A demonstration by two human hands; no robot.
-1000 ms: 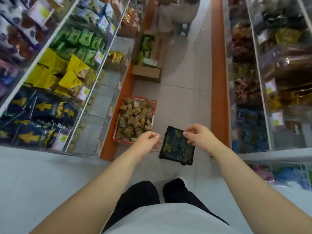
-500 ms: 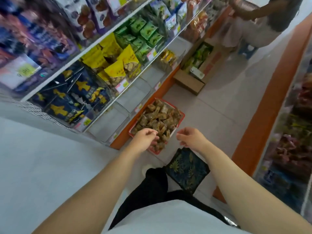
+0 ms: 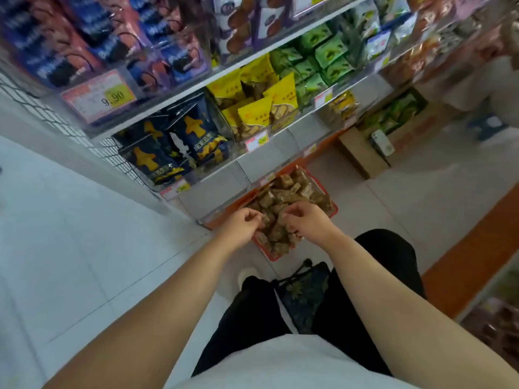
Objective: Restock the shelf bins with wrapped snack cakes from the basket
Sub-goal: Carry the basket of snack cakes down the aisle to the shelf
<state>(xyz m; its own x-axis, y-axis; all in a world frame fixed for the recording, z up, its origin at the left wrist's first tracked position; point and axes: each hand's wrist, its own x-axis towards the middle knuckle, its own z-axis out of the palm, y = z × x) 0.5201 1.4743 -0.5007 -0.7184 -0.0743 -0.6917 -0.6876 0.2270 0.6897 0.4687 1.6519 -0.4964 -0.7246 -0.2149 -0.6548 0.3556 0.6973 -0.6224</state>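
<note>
Both hands have come down onto the basket (image 3: 332, 213) in the last second; a moment ago they hovered short of it, above the dark pouch (image 3: 304, 299), which now lies on the floor between the person's legs at about 6 o'clock from the basket. From the head view, the left hand (image 3: 243, 227) sits at the basket's 9 o'clock edge with fingers curled down among the cakes (image 3: 283, 197); the right hand (image 3: 307, 223) is over the middle, fingers curled too. Whether either has closed on a wrapper, I cannot tell: the fingertips are buried in the pile. The cakes are all in the red basket, on the floor just below the bottom shelf. The clear bins (image 3: 224, 178) at 12 o'clock from it look unfilled. So I'd judge the restocking is only starting: the reach is done, the first grab is in hand, and the lift to the bins is yet to come.
</note>
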